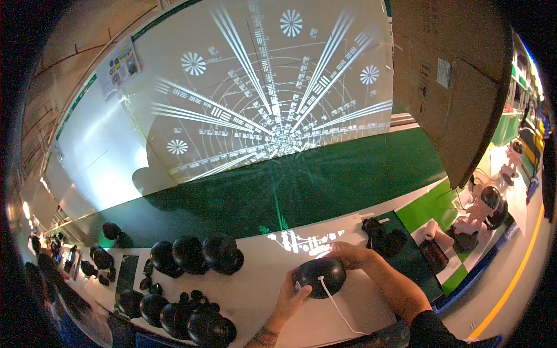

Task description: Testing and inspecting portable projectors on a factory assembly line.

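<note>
Both my hands are on a black rounded projector [320, 277] above the white table. My left hand [292, 297] is closed around its left side, with the thumb on the near face. At its far right edge my right hand [350, 256] curls its fingers over the shell; the fingertips are partly hidden in bright light. A white cable [335, 304] is plugged into the projector's near face and trails down to the table. Light leaves the far side, and a white test pattern [283, 141] of lines, arcs and spoked circles shows on the upright board ahead.
Several similar black rounded units [188, 254] stand in two rows at the left. Right of my hands lies a dark object [384, 236] on a dark green mat [415, 255]. A large cardboard sheet [449, 75] stands upright at the right. A green surface [348, 174] stretches between table and board.
</note>
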Demonstrator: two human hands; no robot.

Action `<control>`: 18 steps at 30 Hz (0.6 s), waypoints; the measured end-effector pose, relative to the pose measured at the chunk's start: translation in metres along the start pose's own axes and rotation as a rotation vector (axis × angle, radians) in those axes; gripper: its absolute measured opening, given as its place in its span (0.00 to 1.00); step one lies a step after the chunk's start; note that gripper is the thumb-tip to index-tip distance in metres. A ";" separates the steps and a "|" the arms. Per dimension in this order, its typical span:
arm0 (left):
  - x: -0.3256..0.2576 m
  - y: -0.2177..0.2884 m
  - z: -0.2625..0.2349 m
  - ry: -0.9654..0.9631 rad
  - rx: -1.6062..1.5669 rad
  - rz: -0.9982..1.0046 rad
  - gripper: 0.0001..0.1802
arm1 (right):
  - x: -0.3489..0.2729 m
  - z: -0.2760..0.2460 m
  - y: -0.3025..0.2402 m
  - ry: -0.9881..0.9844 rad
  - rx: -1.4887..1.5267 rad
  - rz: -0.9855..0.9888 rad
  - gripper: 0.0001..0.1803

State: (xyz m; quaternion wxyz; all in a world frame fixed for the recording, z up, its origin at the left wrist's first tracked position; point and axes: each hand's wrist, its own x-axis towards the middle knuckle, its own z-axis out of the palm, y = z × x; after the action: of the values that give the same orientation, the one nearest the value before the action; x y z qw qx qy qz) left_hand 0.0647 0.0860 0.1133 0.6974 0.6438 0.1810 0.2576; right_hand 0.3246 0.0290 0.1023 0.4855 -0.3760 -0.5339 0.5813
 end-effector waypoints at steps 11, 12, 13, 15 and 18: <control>-0.005 0.018 0.003 0.041 -0.064 0.000 0.39 | 0.007 0.009 0.000 0.051 0.412 0.141 0.29; -0.006 0.015 -0.001 0.044 -0.044 0.011 0.40 | 0.009 0.012 -0.003 0.055 0.369 0.125 0.27; -0.007 0.012 -0.005 0.045 -0.044 0.008 0.40 | 0.011 0.016 -0.006 0.055 0.372 0.126 0.27; -0.010 0.011 -0.013 0.043 -0.061 0.000 0.40 | 0.016 0.029 -0.013 0.135 0.386 0.244 0.23; -0.007 0.006 -0.018 0.014 -0.108 0.048 0.39 | 0.026 0.026 0.001 0.096 -0.189 -0.044 0.21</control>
State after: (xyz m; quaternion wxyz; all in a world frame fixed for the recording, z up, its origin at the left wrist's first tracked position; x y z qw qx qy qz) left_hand 0.0482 0.0966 0.1166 0.7235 0.6076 0.1563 0.2880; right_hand 0.2931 0.0475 0.1075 0.4856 -0.4354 -0.5707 0.4989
